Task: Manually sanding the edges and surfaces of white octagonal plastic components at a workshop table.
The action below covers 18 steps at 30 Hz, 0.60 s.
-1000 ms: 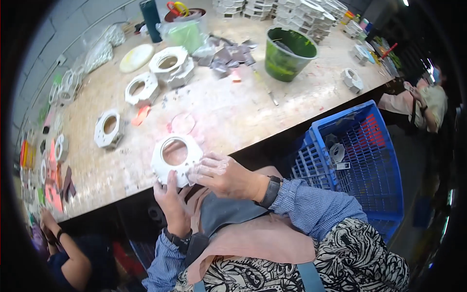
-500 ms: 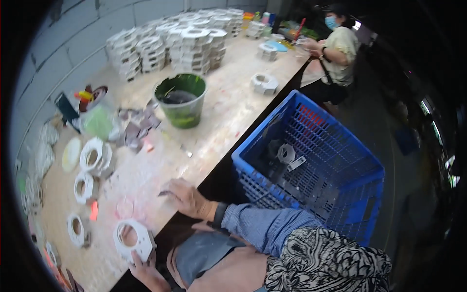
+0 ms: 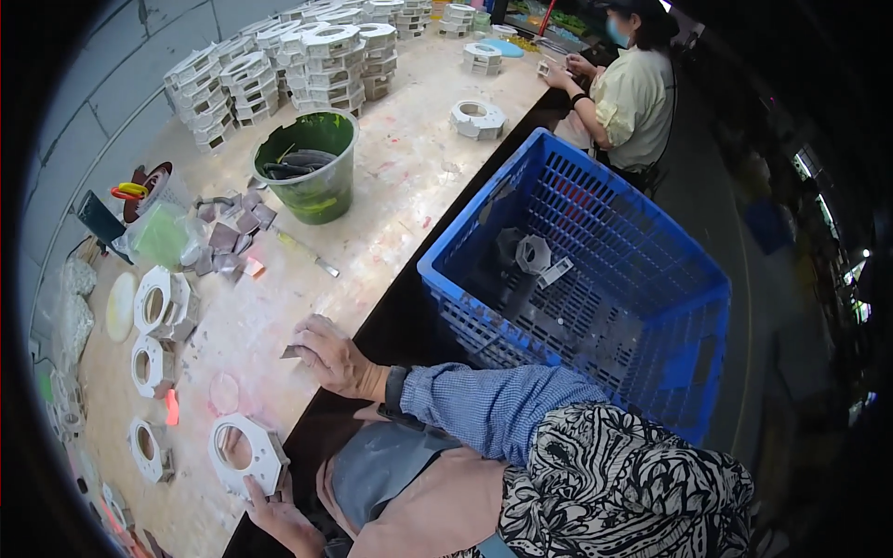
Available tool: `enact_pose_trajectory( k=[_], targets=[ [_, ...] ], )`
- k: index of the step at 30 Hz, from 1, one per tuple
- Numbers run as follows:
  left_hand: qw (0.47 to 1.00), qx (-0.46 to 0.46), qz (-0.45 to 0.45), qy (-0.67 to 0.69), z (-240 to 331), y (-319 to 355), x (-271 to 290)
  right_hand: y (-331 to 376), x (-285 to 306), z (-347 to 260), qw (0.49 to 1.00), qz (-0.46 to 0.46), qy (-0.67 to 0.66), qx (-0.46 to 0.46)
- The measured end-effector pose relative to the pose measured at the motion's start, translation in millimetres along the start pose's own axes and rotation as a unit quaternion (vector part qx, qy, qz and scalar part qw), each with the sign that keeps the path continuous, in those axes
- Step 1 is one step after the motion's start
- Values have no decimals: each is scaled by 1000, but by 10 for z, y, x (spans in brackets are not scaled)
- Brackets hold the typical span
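At the table's near edge my left hand (image 3: 282, 523) grips the lower rim of a white octagonal frame (image 3: 268, 454) with a large round hole, one finger laid on its top face. Some fingers are hidden under or behind the frame. My right hand (image 3: 335, 361) is closed on a small dark sheet that looks like sandpaper (image 3: 291, 352), held apart from the frame, up and to its right. To the left stand similar frames, among them one near the table's edge (image 3: 165, 453) and a stacked pair (image 3: 179, 314).
A green-stained bucket (image 3: 326, 193) holds dark pieces; beside it lie sandpaper scraps (image 3: 225, 238) and a thin blade tool (image 3: 326, 267). Many frames are stacked (image 3: 326, 70) at the back. A blue crate (image 3: 642, 228) with two white parts stands right; beyond, a co-worker (image 3: 634, 93) handles a part.
The view has shifted, so the bucket, stacks and crate sit further left and higher. My hands keep about the same places, still holding the frame and sheet. The co-worker's hands have moved.
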<state>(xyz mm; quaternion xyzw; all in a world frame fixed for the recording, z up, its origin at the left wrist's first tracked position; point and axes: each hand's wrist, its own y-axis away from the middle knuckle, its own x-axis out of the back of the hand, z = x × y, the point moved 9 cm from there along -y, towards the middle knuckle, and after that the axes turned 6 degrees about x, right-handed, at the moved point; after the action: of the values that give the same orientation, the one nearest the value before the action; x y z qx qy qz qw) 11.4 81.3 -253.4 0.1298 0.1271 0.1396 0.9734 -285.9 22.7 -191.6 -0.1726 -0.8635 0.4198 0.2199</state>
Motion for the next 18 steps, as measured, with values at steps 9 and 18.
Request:
enact_pose_trajectory(
  k=[9,18],
  targets=[
    [1000,21,-3,13,-75,-39,56,34,-11,-5,1000,-6,21,22],
    [1000,17,5,7,-62,-42,65,41,-26,28,1000,-2,-17,-9]
  ],
)
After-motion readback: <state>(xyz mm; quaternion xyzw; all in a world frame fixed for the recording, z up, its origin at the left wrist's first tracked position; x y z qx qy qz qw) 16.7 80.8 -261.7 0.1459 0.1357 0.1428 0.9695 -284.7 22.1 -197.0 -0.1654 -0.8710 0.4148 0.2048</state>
